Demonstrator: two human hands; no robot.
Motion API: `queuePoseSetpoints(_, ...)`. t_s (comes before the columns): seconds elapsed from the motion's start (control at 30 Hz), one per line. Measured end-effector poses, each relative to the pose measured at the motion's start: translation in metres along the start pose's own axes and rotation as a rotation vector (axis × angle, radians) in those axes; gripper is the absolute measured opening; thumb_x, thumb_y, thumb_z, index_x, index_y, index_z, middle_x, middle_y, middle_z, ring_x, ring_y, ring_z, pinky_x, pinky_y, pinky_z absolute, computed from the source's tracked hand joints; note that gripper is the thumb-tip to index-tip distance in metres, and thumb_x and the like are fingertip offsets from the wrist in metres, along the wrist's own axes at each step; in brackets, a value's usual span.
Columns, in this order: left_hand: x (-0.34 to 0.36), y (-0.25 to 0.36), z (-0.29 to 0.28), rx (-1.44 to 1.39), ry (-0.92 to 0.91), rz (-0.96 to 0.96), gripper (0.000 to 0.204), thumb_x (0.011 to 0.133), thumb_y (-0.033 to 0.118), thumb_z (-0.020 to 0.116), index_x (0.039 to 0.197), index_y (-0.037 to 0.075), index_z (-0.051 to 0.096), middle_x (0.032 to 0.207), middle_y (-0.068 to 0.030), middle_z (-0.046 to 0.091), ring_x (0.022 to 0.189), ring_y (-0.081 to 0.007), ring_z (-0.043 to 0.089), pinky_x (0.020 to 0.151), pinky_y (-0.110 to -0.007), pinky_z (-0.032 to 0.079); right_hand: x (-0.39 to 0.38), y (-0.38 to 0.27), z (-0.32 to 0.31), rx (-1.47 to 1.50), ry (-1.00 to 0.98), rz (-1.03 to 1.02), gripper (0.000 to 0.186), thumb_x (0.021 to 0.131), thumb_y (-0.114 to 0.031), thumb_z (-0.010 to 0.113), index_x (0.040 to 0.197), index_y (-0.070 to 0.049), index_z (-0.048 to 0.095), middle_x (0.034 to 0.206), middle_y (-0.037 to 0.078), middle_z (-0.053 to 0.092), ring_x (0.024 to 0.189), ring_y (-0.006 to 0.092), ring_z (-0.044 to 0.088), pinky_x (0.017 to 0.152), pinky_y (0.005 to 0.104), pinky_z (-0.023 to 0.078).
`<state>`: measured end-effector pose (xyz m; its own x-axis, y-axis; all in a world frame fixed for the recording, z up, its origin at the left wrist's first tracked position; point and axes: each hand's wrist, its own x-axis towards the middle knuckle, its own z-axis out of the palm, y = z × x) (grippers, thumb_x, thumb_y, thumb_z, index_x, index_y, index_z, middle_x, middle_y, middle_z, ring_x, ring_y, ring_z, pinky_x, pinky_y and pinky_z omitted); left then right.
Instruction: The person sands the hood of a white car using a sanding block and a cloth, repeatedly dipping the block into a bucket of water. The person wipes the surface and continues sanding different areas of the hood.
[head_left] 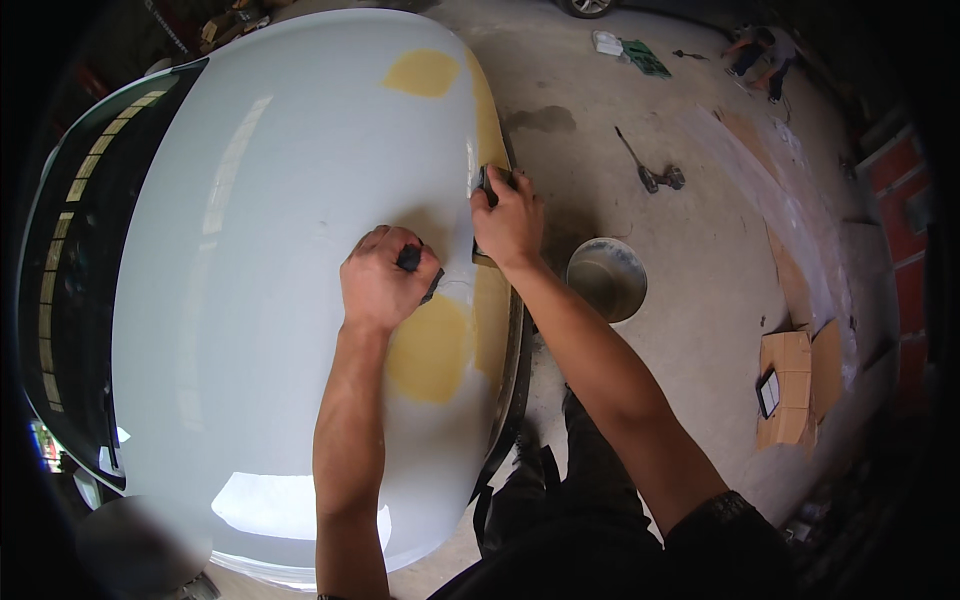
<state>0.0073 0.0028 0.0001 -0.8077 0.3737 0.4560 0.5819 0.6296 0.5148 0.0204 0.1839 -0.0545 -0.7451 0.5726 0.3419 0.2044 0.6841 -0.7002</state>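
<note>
A white car hood fills the middle and left, with yellowish patches and a yellow strip along its right edge. My left hand is closed round a crumpled-looking black item over the hood, just above the lower patch; what the item is, I cannot make out. My right hand grips a dark rectangular block, pressed on the hood's edge along the yellow strip.
A metal bucket stands below the hood's edge. A power tool, green case, cardboard and plastic sheeting lie on the concrete floor. Another person bends down at top right. Red panels line the right side.
</note>
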Motion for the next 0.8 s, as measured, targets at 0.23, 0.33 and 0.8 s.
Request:
queuePoseSetpoints(0.23,-0.002,0.0,0.002,0.02,0.068,0.05,0.01,0.075,0.016,0.075,0.076,0.01,0.067,0.079,-0.0037,0.069,0.076,-0.028,0.067,0.066,-0.04,0.057,-0.158,-0.003,-0.07,0.124,-0.169,-0.335,0.05,0.084,-0.021,0.076,0.132,-0.012,0.068,0.138,0.026,0.053,0.116,0.044,0.055,0.101,0.0519,0.045)
queuePoseSetpoints(0.33,-0.001,0.0,0.003,-0.005,0.058,0.03,0.01,0.075,0.017,0.075,0.076,0.01,0.067,0.079,-0.0039,0.069,0.077,-0.0281,0.067,0.067,-0.04,0.057,-0.091,0.012,-0.039,0.1,-0.101,-0.322,0.048,0.085,-0.021,0.074,0.132,-0.011,0.068,0.138,0.024,0.054,0.115,0.0429,0.057,0.1,0.0497,0.047)
queuePoseSetpoints(0.8,-0.001,-0.007,0.007,-0.011,0.056,0.051,0.01,0.075,0.016,0.075,0.076,0.011,0.066,0.078,-0.0042,0.068,0.076,-0.0283,0.066,0.066,-0.041,0.056,-0.138,0.029,-0.033,0.189,-0.105,-0.341,0.048,0.084,-0.019,0.074,0.131,-0.01,0.069,0.137,0.026,0.055,0.117,0.0433,0.056,0.103,0.0495,0.045)
